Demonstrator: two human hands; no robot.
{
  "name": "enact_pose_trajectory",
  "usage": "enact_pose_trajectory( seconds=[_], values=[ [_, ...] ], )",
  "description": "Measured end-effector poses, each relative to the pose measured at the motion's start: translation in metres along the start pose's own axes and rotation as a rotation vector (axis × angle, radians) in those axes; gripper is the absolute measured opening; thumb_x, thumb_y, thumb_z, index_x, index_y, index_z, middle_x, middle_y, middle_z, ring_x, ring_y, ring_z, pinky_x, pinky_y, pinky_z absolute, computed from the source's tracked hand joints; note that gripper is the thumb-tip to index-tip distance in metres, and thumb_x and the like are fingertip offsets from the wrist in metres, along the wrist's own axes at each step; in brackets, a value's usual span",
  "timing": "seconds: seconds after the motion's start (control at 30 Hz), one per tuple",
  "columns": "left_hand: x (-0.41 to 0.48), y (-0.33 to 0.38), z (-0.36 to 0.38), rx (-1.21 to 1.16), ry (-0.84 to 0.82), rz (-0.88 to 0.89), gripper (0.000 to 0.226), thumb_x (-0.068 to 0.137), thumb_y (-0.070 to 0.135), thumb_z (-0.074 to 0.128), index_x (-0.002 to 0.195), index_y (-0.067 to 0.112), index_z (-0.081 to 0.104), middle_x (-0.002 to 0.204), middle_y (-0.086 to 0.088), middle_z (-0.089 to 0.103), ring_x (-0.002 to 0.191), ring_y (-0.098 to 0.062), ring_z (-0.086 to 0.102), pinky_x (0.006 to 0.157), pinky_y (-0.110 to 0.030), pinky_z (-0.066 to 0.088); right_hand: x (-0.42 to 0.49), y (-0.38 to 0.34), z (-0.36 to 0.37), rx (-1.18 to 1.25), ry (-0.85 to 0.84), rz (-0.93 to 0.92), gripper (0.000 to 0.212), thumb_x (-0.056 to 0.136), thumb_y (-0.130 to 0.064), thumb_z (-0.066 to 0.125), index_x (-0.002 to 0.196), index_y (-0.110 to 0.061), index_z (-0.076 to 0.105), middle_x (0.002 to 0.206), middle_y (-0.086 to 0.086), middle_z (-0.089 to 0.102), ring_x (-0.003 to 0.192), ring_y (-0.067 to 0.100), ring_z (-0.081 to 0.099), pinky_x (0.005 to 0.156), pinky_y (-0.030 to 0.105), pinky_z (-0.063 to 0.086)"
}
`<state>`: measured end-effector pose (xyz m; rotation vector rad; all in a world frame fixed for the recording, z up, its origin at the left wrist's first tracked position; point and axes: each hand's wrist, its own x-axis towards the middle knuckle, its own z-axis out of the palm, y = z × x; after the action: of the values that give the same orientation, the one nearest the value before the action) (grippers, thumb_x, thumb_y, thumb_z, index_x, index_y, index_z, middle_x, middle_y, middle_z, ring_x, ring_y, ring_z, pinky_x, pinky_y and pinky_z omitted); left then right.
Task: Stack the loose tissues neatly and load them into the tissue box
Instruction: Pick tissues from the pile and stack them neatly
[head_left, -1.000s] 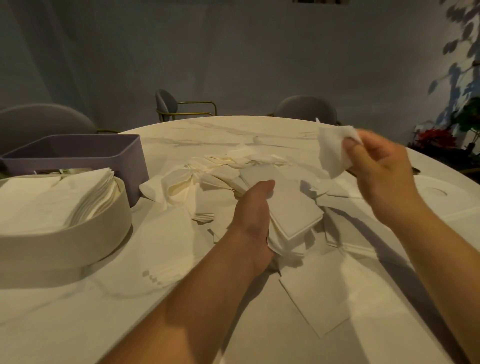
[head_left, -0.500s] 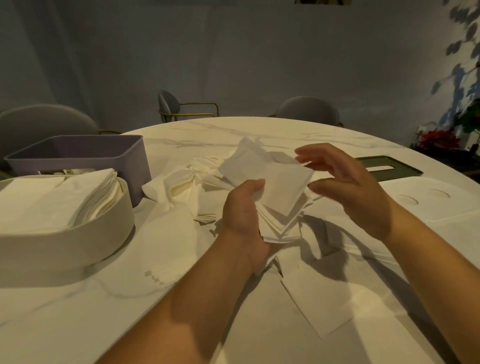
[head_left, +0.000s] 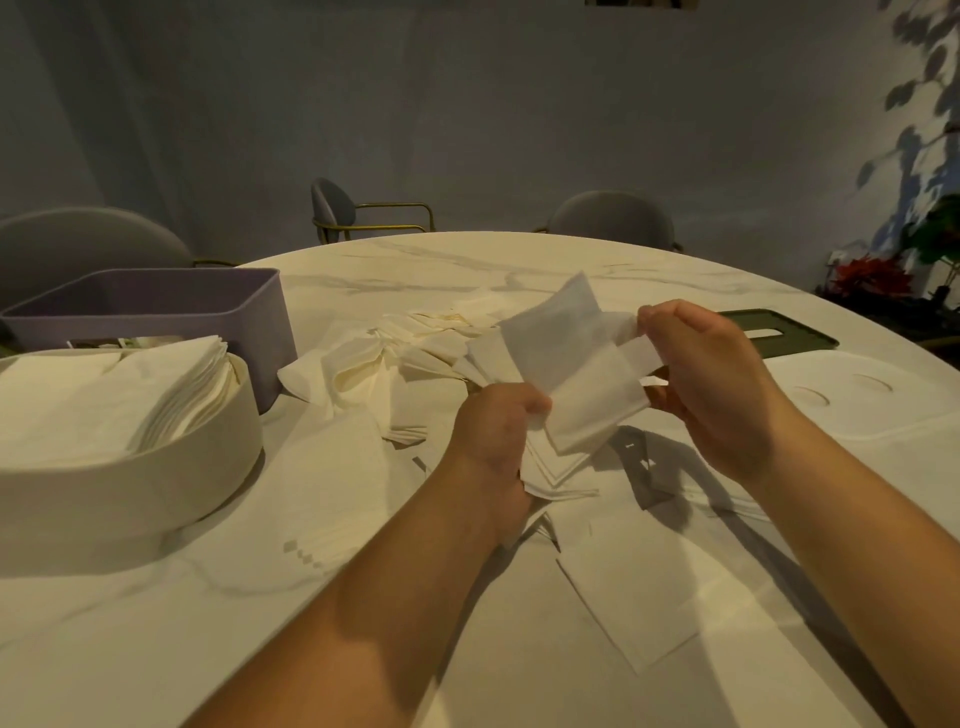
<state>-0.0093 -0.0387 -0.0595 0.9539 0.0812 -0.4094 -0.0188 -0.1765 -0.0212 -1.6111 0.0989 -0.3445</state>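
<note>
Head view: my left hand (head_left: 493, 431) grips a small stack of white folded paper tissues (head_left: 587, 415) by its near-left corner, well to the right of the cream oval tissue box (head_left: 156, 478). My right hand (head_left: 711, 384) has its fingers (head_left: 670, 317) pinched on the right edge of the top white sheet (head_left: 556, 332). That sheet lies skewed across the stack, so I judge squaring it comes next. The left hand is nearer the box.

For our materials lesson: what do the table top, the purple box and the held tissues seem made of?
Table top: marble or marble-look, smooth; grey veins on white. Purple box: probably matte plastic; even colour, rounded moulded corners. Held tissues: thin soft paper; folds and creases show.
</note>
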Motion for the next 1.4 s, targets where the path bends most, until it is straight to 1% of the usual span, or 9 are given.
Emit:
enact_pose_trajectory(
  seconds=[0.33,0.43,0.57,0.7,0.87,1.0,1.1,1.23,1.4],
  values=[
    [0.006,-0.001,-0.003,0.057,0.117,0.052,0.038,0.076,0.002,0.055,0.113,0.010,0.060,0.099,-0.017,0.063,0.085,-0.033,0.065,0.080,-0.045,0.054,-0.001,-0.001,-0.003,-0.105,-0.175,0.005,0.007,0.093,-0.022,0.056,0.090,-0.023,0.062,0.095,-0.003,0.065,0.091,0.022,0.064,0.067,0.028,0.057],
    [0.006,0.000,-0.005,0.046,0.119,0.039,0.038,0.077,0.002,0.055,0.113,0.011,0.059,0.113,-0.021,0.062,0.095,-0.038,0.064,0.084,-0.050,0.052,0.001,-0.004,-0.007,-0.162,-0.100,-0.016,0.012,0.091,-0.018,0.058,0.085,-0.023,0.066,0.093,-0.001,0.067,0.089,0.020,0.065,0.072,0.029,0.056],
    [0.006,0.002,-0.007,0.032,0.040,0.000,0.036,0.083,0.001,0.048,0.117,0.007,0.057,0.100,-0.020,0.063,0.076,-0.033,0.065,0.072,-0.044,0.057,0.007,-0.005,-0.013,-0.085,0.042,0.023,0.014,0.097,-0.024,0.051,0.087,-0.022,0.061,0.099,0.000,0.064,0.092,0.020,0.063,0.071,0.028,0.053],
    [0.004,0.003,-0.007,0.041,-0.015,-0.055,0.041,0.081,0.002,0.047,0.121,0.004,0.055,0.107,-0.022,0.060,0.083,-0.037,0.062,0.084,-0.063,0.049,0.008,-0.002,-0.014,-0.078,0.064,0.042,0.012,0.099,-0.024,0.048,0.091,-0.021,0.056,0.099,0.002,0.062,0.085,0.020,0.061,0.065,0.026,0.051],
    [0.007,0.005,-0.011,0.005,0.025,-0.073,0.043,0.081,0.003,0.047,0.124,0.004,0.054,0.117,-0.026,0.062,0.092,-0.041,0.063,0.082,-0.058,0.052,0.009,-0.001,-0.015,-0.242,0.129,-0.144,0.007,0.095,-0.022,0.053,0.089,-0.020,0.054,0.093,0.002,0.059,0.078,0.017,0.058,0.061,0.026,0.050],
    [0.005,0.007,-0.011,0.025,0.063,-0.053,0.038,0.084,0.004,0.047,0.121,0.002,0.056,0.103,-0.020,0.064,0.080,-0.034,0.063,0.072,-0.043,0.056,0.000,-0.002,-0.013,-0.486,-0.151,-0.338,0.010,0.090,-0.030,0.058,0.082,-0.036,0.057,0.086,-0.013,0.059,0.080,0.012,0.057,0.066,0.020,0.048],
    [0.001,0.007,-0.008,0.044,0.065,-0.039,0.038,0.084,0.006,0.048,0.121,0.006,0.057,0.097,-0.017,0.063,0.075,-0.032,0.063,0.061,-0.036,0.055,-0.002,0.003,-0.008,-0.595,-0.183,-0.352,0.011,0.083,-0.035,0.066,0.078,-0.039,0.057,0.086,-0.018,0.059,0.083,0.012,0.057,0.074,0.023,0.050],
    [-0.005,0.009,-0.004,0.023,0.074,-0.029,0.018,0.089,0.016,0.051,0.103,0.010,0.060,0.067,-0.010,0.067,0.052,-0.024,0.065,0.047,-0.031,0.054,0.000,-0.002,-0.009,-0.305,-0.067,-0.236,0.015,0.090,-0.024,0.060,0.075,-0.026,0.064,0.086,-0.007,0.063,0.087,0.015,0.058,0.079,0.027,0.049],
    [-0.003,0.010,-0.004,0.015,0.162,-0.029,0.018,0.093,0.030,0.053,0.100,0.013,0.052,0.090,-0.011,0.059,0.073,-0.026,0.060,0.060,-0.032,0.049,0.009,-0.007,-0.016,-0.041,0.144,0.079,0.015,0.097,-0.022,0.051,0.083,-0.026,0.054,0.106,0.001,0.055,0.106,0.024,0.055,0.081,0.029,0.052]
  ],
)
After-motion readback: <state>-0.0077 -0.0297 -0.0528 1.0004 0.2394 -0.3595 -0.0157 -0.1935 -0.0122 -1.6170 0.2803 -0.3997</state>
